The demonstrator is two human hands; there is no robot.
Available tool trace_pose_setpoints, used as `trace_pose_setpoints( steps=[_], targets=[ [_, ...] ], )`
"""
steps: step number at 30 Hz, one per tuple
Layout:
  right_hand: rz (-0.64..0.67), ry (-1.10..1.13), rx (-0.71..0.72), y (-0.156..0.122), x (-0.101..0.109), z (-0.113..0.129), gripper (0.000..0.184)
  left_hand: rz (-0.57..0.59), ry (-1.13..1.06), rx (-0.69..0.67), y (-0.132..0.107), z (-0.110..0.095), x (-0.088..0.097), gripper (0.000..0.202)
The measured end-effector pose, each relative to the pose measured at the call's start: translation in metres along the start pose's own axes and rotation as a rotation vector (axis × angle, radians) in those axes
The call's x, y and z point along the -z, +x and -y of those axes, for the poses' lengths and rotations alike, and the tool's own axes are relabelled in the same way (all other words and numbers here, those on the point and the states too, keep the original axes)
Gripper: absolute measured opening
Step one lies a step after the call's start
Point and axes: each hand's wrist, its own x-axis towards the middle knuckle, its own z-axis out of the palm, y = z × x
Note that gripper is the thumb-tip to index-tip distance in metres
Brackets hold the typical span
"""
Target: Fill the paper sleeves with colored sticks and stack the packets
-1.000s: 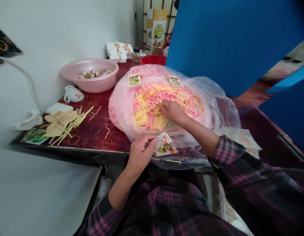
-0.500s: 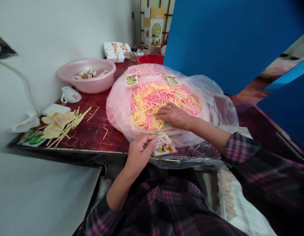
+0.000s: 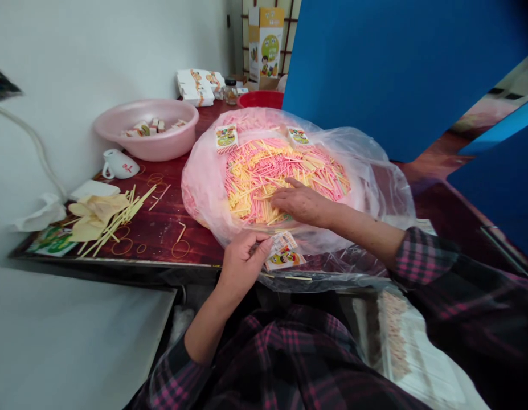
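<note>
"What are we looking at?"

"We look down on our own hands over a dark red table (image 3: 161,233). Our right hand (image 3: 302,204) has just opened out from a bunched pinch. It now lies spread, palm down, on a heap of thin pink and yellow sticks (image 3: 264,182), with the index finger lifted."

"And the other hand?"

"Our left hand (image 3: 242,265), at six o'clock, is closed, thumb against fingers, pinching something too thin for us to make out. It is just beside a printed paper card (image 3: 284,259) on the plastic."

"Where is the heap?"

"At the centre, inside a clear plastic bag (image 3: 204,193), with two more printed cards (image 3: 226,139) on top at twelve o'clock."

"And around it, left to right?"

"At nine o'clock, crumpled yellow paper (image 3: 90,215), loose sticks and rubber bands (image 3: 122,246), then a white mug (image 3: 117,164). At ten, a pink basin (image 3: 146,151) holds small packets. At eleven, white boxes (image 3: 195,88) and a glass jar (image 3: 230,92). At twelve, a red basin (image 3: 260,100) and a printed carton (image 3: 266,45). At one, a blue panel (image 3: 387,74)."
</note>
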Motion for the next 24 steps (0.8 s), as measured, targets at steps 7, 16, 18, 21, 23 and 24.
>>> trace_pose_setpoints(
  steps=[7,16,18,21,23,24],
  targets=[
    [-0.160,0.126,-0.156,0.011,-0.027,-0.007,0.021,-0.040,-0.063,0.074,-0.001,0.000,0.000,0.012],
    [-0.626,0.835,-0.495,0.024,-0.024,0.006,0.021,-0.145,-0.582,0.307,0.006,0.002,-0.006,0.023],
    [-0.570,0.794,-0.483,0.027,-0.030,0.011,0.020,-0.194,-0.670,0.334,0.008,0.000,-0.008,0.029],
    [-0.453,0.660,-0.439,0.031,-0.035,0.013,0.022,-0.228,-0.725,0.352,0.011,-0.003,-0.009,0.032],
    [-0.446,0.629,-0.518,0.032,-0.034,0.012,0.021,-0.231,-0.751,0.364,0.011,-0.004,-0.009,0.032],
    [-0.481,0.660,-0.586,0.031,-0.031,0.010,0.021,-0.229,-0.762,0.370,0.011,-0.004,-0.009,0.032]
  ],
)
